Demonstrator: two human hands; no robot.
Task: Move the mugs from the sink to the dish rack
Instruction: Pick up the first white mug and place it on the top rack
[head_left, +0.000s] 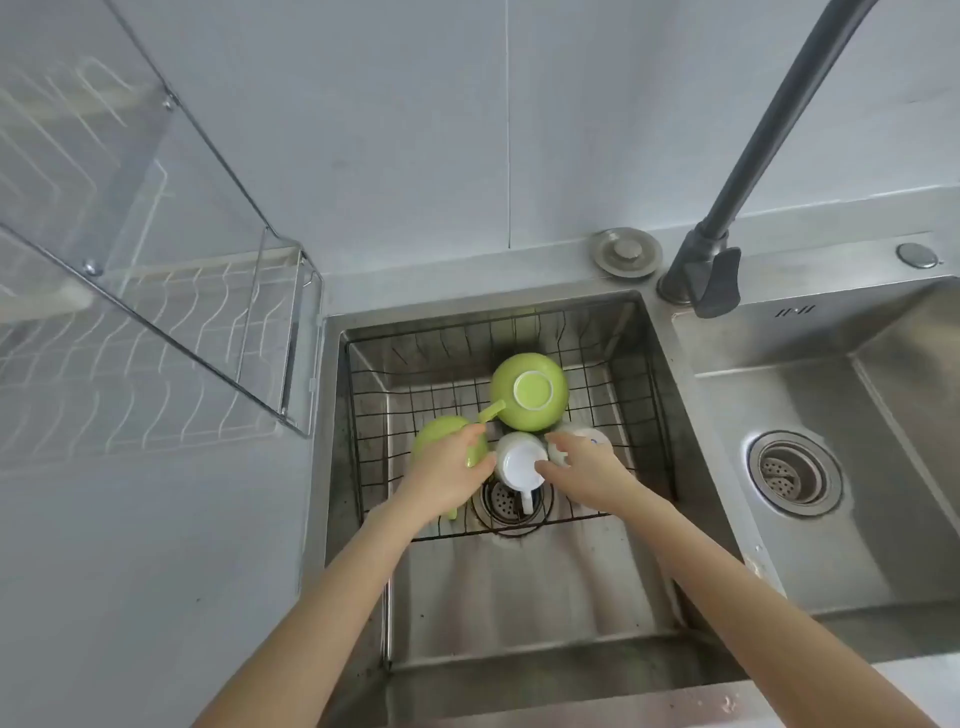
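Observation:
Several mugs stand upside down in a black wire basket (639, 415) inside the left sink (467, 587). A green mug (530, 391) is at the back, its handle pointing left. A second green mug (434, 441) lies under my left hand (449, 475), whose fingers rest over it. A white mug (519, 462) stands in the middle, handle toward me. Another white mug (584, 434) is partly covered by my right hand (587, 470), fingers spread on it. Whether either hand grips its mug is unclear. The white wire dish rack (156, 364) stands at left.
A clear panel with a metal frame (156, 208) hangs over the rack. A dark faucet (769, 156) rises at the back right, beside a second sink basin (883, 467) with a drain. A round metal cap (626, 253) sits on the sink's back ledge.

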